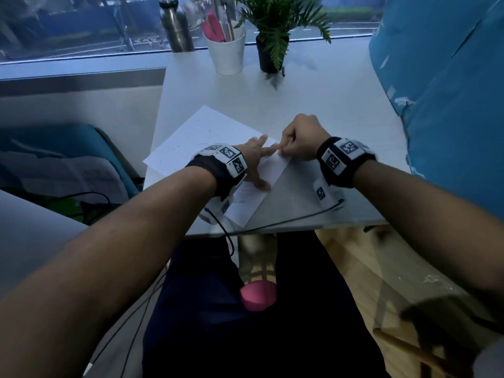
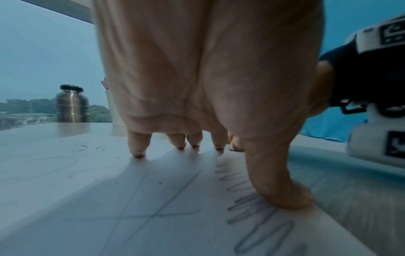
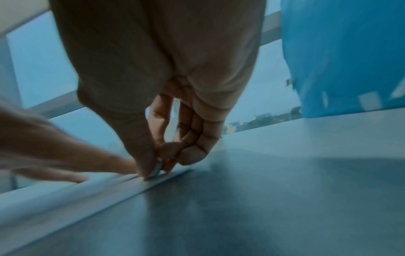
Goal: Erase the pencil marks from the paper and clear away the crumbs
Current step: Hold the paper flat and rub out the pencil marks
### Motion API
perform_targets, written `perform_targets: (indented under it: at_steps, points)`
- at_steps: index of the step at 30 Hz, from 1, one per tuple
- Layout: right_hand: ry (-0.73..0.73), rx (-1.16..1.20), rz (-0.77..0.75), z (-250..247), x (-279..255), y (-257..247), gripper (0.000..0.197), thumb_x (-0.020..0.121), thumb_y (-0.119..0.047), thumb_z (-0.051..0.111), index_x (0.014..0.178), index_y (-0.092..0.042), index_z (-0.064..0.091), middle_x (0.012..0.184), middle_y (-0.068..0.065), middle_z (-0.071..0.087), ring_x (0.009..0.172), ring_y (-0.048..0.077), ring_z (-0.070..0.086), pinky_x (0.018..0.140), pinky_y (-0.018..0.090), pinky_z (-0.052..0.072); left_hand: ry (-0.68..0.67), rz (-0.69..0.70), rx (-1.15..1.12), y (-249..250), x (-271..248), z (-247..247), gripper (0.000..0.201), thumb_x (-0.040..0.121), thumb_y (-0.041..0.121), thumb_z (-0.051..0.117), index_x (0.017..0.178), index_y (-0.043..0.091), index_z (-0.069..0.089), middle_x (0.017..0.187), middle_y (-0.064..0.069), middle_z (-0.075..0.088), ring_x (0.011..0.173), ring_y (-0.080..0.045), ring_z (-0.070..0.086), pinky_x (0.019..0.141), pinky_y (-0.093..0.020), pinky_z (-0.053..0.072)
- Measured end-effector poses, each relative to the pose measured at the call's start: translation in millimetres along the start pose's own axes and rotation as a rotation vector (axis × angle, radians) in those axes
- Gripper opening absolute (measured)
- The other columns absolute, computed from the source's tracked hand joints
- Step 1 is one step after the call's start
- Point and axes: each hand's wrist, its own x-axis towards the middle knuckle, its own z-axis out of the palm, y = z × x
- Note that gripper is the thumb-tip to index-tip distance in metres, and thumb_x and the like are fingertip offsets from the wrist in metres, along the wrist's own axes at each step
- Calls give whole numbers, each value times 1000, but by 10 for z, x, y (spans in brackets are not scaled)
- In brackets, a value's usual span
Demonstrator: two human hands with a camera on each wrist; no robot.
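The left hand, fingers spread flat, presses the paper on the worktop. At its 2 o'clock, the right hand pinches a small eraser against the paper's edge. No legible writing.

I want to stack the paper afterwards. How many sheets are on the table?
2. One sheet lies further back on the left; the nearer sheet is under the left hand. Any sheet beneath these would be hidden.

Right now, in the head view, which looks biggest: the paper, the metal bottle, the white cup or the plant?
Largest to smallest as they look:
1. paper
2. plant
3. metal bottle and white cup, too alike to rank
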Motion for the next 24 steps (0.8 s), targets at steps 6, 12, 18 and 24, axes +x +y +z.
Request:
perform_targets:
  at_steps: [6, 12, 18, 24]
  points:
    - [-68, -52, -7, -3, -38, -45, 5, 67, -9, 72, 70, -8, 76, 57, -5, 63, 62, 12, 58, 63, 24, 45, -7, -4, 8, -1, -14, -11, 114, 72, 52, 80, 157, 31, 6, 164, -7, -7, 151, -25, 0, 118, -52, 20]
    - [-150, -130, -150, 117, -159, -141, 9, 69, -10, 72, 77, -9, 77, 71, 3, 72, 65, 16, 62, 64, 22, 46, -16, -15, 18, -17, -3, -18, 113, 71, 56, 79, 156, 35, 6, 164, -4, -10, 151, -24, -1, 117, -56, 21]
    - [-75, -79, -73, 154, -154, -128, 7, 67, -11, 71, 71, -7, 76, 69, 10, 72, 63, 19, 63, 64, 22, 51, -12, 2, -4, -36, 41, 13, 113, 70, 53, 82, 156, 33, 11, 164, -8, -6, 151, -29, 0, 117, -55, 20]
    - [6, -42, -8, 36, -65, -21, 9, 67, -10, 69, 71, -7, 77, 70, 9, 73, 70, 25, 68, 64, 21, 42, -26, -4, 2, -33, 19, 2, 118, 71, 53, 81, 157, 32, 3, 164, -5, -11, 151, -24, -4, 120, -52, 15]
